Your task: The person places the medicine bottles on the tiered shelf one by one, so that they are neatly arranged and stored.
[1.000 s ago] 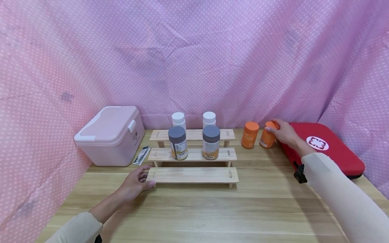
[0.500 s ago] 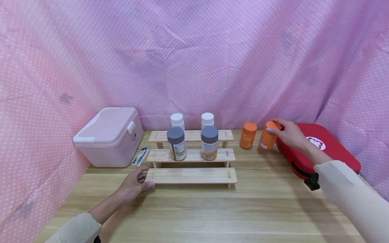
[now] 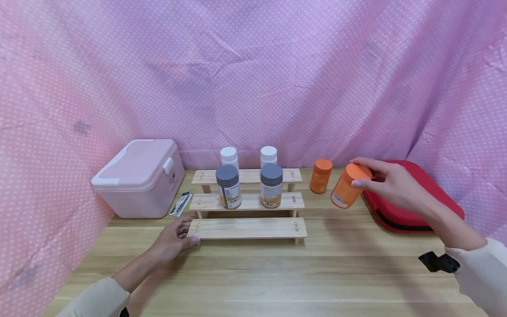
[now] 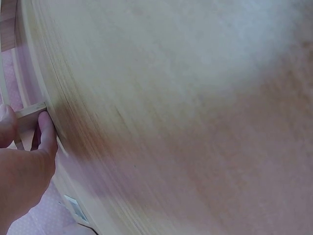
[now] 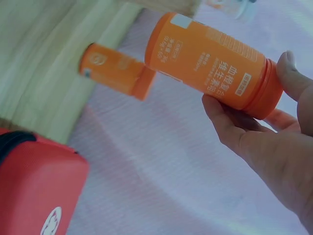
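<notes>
My right hand [image 3: 400, 191] grips an orange supplement bottle [image 3: 343, 193] by its lid. It hangs tilted above the table, base toward the lower left. In the right wrist view, white print covers the side of this bottle [image 5: 208, 61]. A second orange bottle [image 3: 320, 178] stands upright just left of it. With thumb and fingers, my left hand [image 3: 169, 242] holds the left end of the front step of a three-step wooden rack [image 3: 247, 228]. Two grey-lidded bottles [image 3: 228, 189] stand on the middle step, and two white bottles [image 3: 229, 158] on the back step.
A pale pink lidded box [image 3: 138, 180] sits at the left, with a small printed packet [image 3: 181, 204] beside it. At the right lies a red zip case [image 3: 400, 211], partly behind my right arm. Pink dotted cloth [image 3: 253, 79] hangs behind the wooden table [image 3: 253, 277].
My right hand has lifted the orange bottle off the table and brought it nearer and slightly left, tilting it. My left hand stays on the rack.
</notes>
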The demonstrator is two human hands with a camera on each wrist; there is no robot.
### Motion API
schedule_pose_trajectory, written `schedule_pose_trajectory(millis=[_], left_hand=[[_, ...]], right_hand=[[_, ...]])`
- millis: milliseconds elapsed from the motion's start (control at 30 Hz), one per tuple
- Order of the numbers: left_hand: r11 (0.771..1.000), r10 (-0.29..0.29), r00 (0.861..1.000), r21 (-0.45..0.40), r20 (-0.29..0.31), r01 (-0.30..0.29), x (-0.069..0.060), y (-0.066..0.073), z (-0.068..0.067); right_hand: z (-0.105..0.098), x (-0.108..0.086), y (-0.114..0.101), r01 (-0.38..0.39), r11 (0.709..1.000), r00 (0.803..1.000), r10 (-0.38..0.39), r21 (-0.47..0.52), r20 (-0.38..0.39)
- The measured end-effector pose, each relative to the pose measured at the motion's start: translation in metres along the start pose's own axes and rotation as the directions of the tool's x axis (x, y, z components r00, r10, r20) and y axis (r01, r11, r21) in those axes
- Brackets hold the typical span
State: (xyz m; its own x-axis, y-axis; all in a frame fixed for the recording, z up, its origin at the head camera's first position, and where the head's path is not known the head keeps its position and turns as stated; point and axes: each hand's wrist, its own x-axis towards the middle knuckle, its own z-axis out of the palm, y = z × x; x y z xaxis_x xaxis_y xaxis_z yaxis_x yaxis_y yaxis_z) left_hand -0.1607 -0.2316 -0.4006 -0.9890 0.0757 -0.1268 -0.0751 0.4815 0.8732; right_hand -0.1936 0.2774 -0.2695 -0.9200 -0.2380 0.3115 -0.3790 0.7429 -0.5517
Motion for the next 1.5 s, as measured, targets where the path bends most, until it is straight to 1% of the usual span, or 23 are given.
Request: schedule_pose_trajectory(millis=[133, 233, 333, 400, 500, 633, 767, 900, 1000, 1100, 1133, 1267, 1367, 1433, 1500], left_hand=[[1.000, 0.008, 1.000, -0.012, -0.001, -0.008, 0.000, 0.000, 0.000], [1.000, 0.012, 1.000, -0.022, -0.002, -0.012, 0.000, -0.001, 0.000], [1.000, 0.012, 1.000, -0.024, -0.002, -0.012, 0.000, -0.001, 0.000], [1.000, 0.009, 1.000, -0.024, -0.003, -0.009, -0.001, -0.001, 0.000], [1.000, 0.006, 1.000, -0.028, -0.002, -0.006, -0.001, -0.001, 0.000], [0.999, 0.019, 1.000, -0.048, 0.009, -0.018, -0.002, -0.001, 0.000], [0.998, 0.045, 0.999, -0.053, 0.017, -0.044, -0.001, -0.001, 0.001], [0.997, 0.038, 0.999, -0.064, 0.013, -0.038, -0.001, 0.000, 0.001], [0.997, 0.037, 0.999, -0.073, 0.019, -0.036, 0.000, -0.001, 0.001], [0.997, 0.035, 0.999, -0.073, 0.020, -0.034, 0.000, -0.001, 0.001], [0.997, 0.035, 0.999, -0.072, 0.021, -0.034, 0.000, -0.001, 0.001], [0.998, 0.018, 1.000, -0.064, 0.015, -0.017, 0.001, -0.001, 0.002], [0.998, 0.011, 1.000, -0.063, 0.007, -0.011, 0.000, 0.001, 0.002], [0.998, 0.011, 1.000, -0.063, 0.004, -0.011, 0.000, 0.001, 0.002], [0.999, 0.003, 1.000, -0.053, -0.004, -0.003, 0.000, 0.002, 0.001]], right_hand=[[0.002, -0.008, -0.010, 0.081, 0.996, 0.997, -0.081, 0.036, 0.007], [0.008, -0.012, -0.018, 0.125, 0.986, 0.991, -0.129, 0.108, 0.034], [0.015, -0.015, -0.027, 0.162, 0.968, 0.981, -0.178, 0.194, 0.070], [0.022, -0.016, -0.034, 0.168, 0.955, 0.975, -0.197, 0.246, 0.098], [0.033, -0.015, -0.046, 0.167, 0.942, 0.965, -0.216, 0.291, 0.148], [0.051, -0.011, -0.063, 0.165, 0.926, 0.943, -0.249, 0.339, 0.220], [0.073, -0.003, -0.085, 0.197, 0.893, 0.908, -0.322, 0.405, 0.267], [0.096, 0.007, -0.110, 0.246, 0.866, 0.874, -0.393, 0.435, 0.287], [0.115, 0.015, -0.128, 0.252, 0.854, 0.861, -0.412, 0.455, 0.297], [0.133, 0.023, -0.143, 0.227, 0.852, 0.863, -0.400, 0.471, 0.309], [0.139, 0.026, -0.147, 0.217, 0.857, 0.864, -0.392, 0.467, 0.316], [0.157, 0.033, -0.158, 0.173, 0.882, 0.881, -0.338, 0.439, 0.332], [0.165, 0.037, -0.161, 0.177, 0.887, 0.887, -0.332, 0.426, 0.321], [0.169, 0.039, -0.162, 0.190, 0.888, 0.887, -0.338, 0.420, 0.314], [0.172, 0.041, -0.162, 0.196, 0.894, 0.888, -0.336, 0.402, 0.315]])
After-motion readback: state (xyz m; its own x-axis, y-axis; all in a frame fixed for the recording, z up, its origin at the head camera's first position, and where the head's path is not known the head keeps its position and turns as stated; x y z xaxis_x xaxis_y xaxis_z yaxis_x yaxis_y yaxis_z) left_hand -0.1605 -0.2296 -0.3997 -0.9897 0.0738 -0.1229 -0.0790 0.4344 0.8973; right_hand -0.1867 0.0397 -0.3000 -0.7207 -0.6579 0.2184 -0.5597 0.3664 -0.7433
